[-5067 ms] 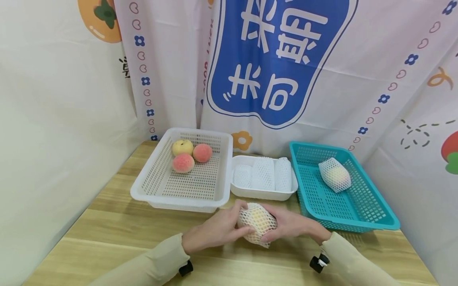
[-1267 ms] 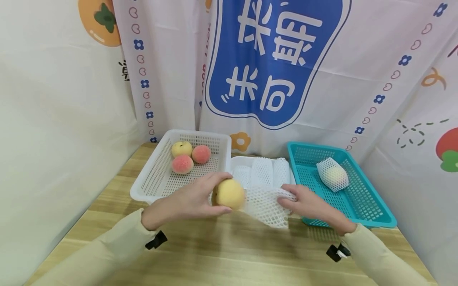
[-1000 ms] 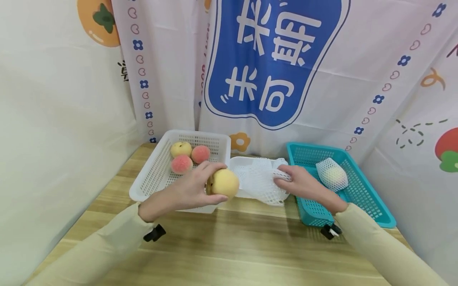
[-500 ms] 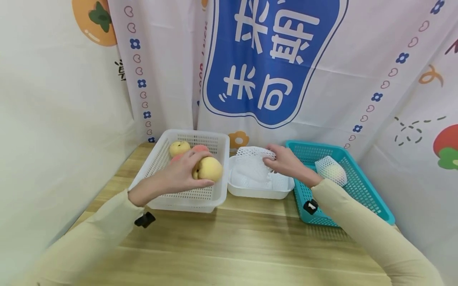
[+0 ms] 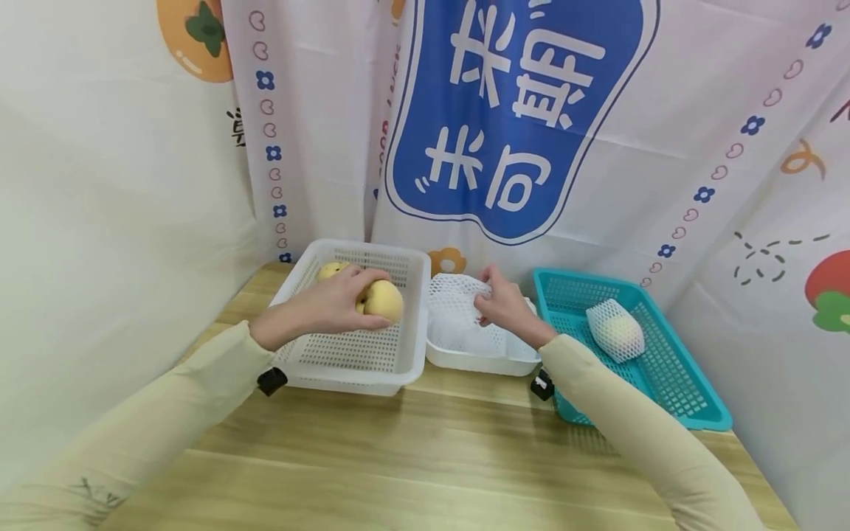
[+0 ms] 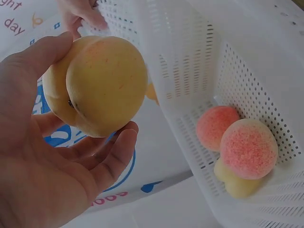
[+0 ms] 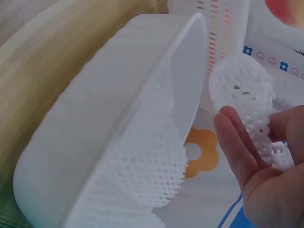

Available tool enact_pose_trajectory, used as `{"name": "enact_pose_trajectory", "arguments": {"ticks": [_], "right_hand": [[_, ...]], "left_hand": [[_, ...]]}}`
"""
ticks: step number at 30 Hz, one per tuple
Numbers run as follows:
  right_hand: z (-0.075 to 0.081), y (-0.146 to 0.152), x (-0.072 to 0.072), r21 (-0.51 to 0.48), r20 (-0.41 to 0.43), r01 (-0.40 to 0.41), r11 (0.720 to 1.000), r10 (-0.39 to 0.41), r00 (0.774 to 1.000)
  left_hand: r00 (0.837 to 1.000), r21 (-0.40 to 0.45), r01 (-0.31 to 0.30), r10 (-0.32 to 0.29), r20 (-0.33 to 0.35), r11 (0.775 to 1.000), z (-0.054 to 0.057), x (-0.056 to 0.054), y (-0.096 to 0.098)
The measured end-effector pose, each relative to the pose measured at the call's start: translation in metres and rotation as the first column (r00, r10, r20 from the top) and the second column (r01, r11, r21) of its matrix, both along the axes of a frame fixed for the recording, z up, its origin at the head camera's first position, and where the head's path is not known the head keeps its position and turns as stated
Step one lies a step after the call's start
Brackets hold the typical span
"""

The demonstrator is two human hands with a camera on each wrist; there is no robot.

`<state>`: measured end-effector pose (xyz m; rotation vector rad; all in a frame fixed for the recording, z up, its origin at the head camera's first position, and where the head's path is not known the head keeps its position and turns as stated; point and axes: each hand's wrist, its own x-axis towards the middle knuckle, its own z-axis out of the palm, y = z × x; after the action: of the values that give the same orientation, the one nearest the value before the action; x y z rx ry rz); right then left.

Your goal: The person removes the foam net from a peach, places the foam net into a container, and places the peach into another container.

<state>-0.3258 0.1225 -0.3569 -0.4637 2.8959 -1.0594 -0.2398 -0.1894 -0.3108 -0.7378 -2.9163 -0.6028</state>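
Above the white basket [image 5: 345, 355], my left hand [image 5: 325, 301] holds a yellow peach [image 5: 385, 301] between thumb and fingers. The left wrist view shows that peach bare, its crease facing the camera. Two pink peaches [image 6: 249, 148] and another yellow one [image 6: 237, 184] lie in the basket; in the head view my left hand hides the pink ones. My right hand [image 5: 510, 304] pinches a white foam net sleeve [image 7: 242, 83] over the small white tray [image 5: 481, 361]. More foam nets [image 7: 147, 166] lie in the tray.
To the right stands a teal basket [image 5: 724, 420] with one net-wrapped peach [image 5: 616, 330] inside. The white basket, tray and teal basket line the back of the wooden table [image 5: 425, 457]. A printed curtain [image 5: 598, 184] hangs right behind them.
The net came off the peach. My left hand carried the bare peach left and back over the white basket; my right hand took the net to the tray.
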Motion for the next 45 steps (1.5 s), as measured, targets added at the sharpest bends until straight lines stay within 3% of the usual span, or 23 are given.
{"name": "enact_pose_trajectory", "arguments": {"ticks": [8,13,19,24,28,31,35,38,42,45], "right_hand": [[-0.002,0.009,-0.001,-0.032,-0.036,0.080,0.996,-0.081,0.996],[-0.004,0.007,0.000,-0.074,0.023,0.093,0.993,-0.092,0.995],[-0.016,0.001,0.008,-0.169,0.122,-0.014,0.985,0.035,0.992],[-0.027,0.001,0.010,-0.201,0.127,-0.145,0.969,0.173,0.977],[-0.029,0.001,0.010,-0.053,0.087,-0.222,0.974,0.226,0.970],[-0.029,0.001,0.011,0.095,0.060,-0.263,0.960,0.258,0.964],[-0.028,-0.001,0.012,0.238,0.027,-0.310,0.921,0.312,0.950],[-0.027,-0.004,0.015,0.356,-0.034,-0.325,0.876,0.360,0.932],[-0.025,-0.006,0.020,0.488,-0.110,-0.281,0.827,0.377,0.920],[-0.025,-0.009,0.023,0.520,-0.134,-0.250,0.817,0.367,0.920]], "left_hand": [[1.000,0.006,0.018,-0.018,-0.002,1.000,-0.001,-0.013,-0.005],[1.000,0.010,0.025,-0.025,0.004,1.000,-0.003,-0.017,-0.009],[1.000,-0.013,0.014,-0.013,0.028,1.000,-0.004,-0.021,-0.013],[0.999,-0.056,0.021,-0.019,0.035,0.998,-0.002,-0.027,-0.016],[0.998,-0.070,0.011,-0.007,0.056,0.997,-0.002,-0.030,-0.018],[0.997,-0.078,0.004,0.002,0.076,0.997,-0.004,-0.033,-0.020],[0.996,-0.086,0.001,0.007,0.094,0.996,-0.006,-0.037,-0.023],[0.994,-0.088,0.002,0.008,0.111,0.996,-0.008,-0.040,-0.025],[0.987,-0.103,-0.004,0.021,0.160,0.995,-0.011,-0.042,-0.029],[0.974,-0.172,-0.021,0.059,0.218,0.985,-0.014,-0.044,-0.030]]}}
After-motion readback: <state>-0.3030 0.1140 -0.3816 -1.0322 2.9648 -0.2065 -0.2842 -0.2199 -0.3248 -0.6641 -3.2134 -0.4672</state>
